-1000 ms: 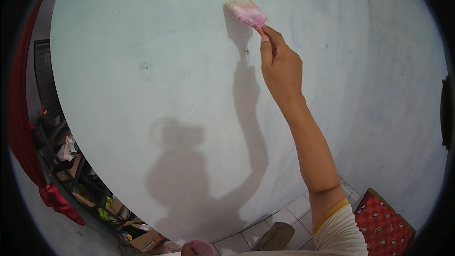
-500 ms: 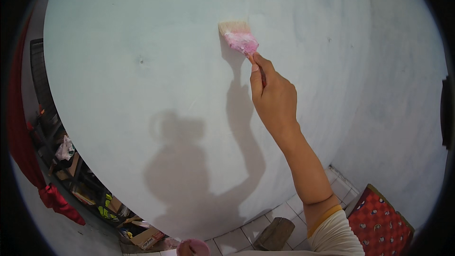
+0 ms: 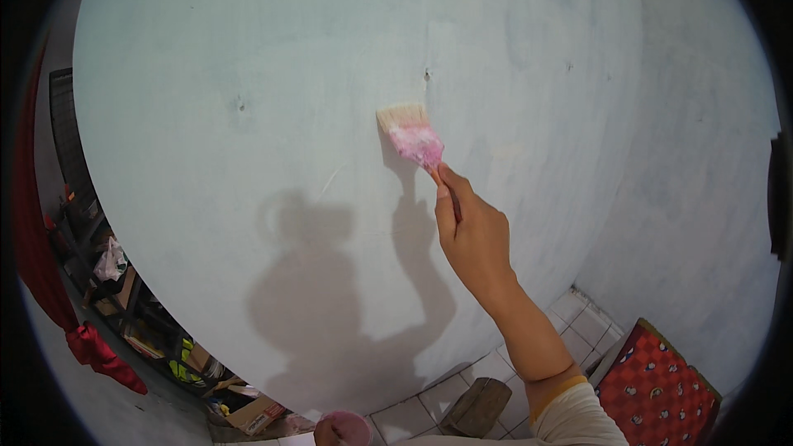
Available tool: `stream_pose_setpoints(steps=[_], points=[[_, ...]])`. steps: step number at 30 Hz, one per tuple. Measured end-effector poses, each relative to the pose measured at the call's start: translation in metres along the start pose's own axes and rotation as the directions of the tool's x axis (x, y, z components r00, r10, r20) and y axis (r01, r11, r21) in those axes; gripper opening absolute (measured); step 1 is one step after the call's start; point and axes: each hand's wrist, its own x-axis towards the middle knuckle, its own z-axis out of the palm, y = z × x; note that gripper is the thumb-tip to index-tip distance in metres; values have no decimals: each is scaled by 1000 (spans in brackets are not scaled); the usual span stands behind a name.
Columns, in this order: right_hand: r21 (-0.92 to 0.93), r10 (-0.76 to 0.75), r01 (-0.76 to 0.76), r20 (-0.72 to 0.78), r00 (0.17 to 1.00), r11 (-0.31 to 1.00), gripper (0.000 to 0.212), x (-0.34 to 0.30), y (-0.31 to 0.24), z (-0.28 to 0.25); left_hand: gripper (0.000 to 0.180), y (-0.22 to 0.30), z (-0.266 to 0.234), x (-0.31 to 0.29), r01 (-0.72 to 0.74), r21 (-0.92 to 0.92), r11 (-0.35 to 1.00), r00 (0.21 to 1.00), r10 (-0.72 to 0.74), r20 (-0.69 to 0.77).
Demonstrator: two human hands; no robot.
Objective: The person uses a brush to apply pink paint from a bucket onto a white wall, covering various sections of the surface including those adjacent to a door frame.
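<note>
I have the right grip (image 3: 477,235) closed on the wooden handle of a paintbrush (image 3: 419,146), thumb on the near side, bristles pointing up. The paintbrush is at about the middle of the pale blue-green wall (image 3: 186,182), just below a small dark hole (image 3: 427,76), and its bristle tips appear to meet the wall. At my lower edge of view is a pink tub (image 3: 358,429); a brown shape over its left rim looks like the left grip (image 3: 329,429) — too cut off for me to tell whether it is open or closed. On the tiled floor (image 3: 568,307), near the wall's bottom edge, I see a brown block (image 3: 479,407); a red patterned panel (image 3: 661,384) stands tilted by the floor's right-hand corner. Beyond the wall's left edge are cluttered shelves (image 3: 124,310) and a knotted red curtain (image 3: 99,355).
</note>
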Motion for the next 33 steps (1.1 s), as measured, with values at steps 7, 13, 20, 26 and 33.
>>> stream_pose_setpoints(steps=[7,13,20,26,33], points=[[92,-2,12,-106,994,996,28,2,4,-36,35,5,0,-4,27,-17,999,1000,-27,8],[-30,-169,170,-362,917,985,25,101,-1,-59,35,10,-1,-6,42,-21,999,999,-42,14],[-119,-200,167,-369,908,979,30,149,16,-34,35,14,-9,-10,48,-28,998,999,-48,-2],[-85,-93,74,-242,966,994,30,96,26,-29,35,12,-6,-14,76,-62,995,997,-76,2],[21,19,-14,-246,969,1000,30,70,41,-47,35,16,2,-17,105,-76,992,994,-104,23]])
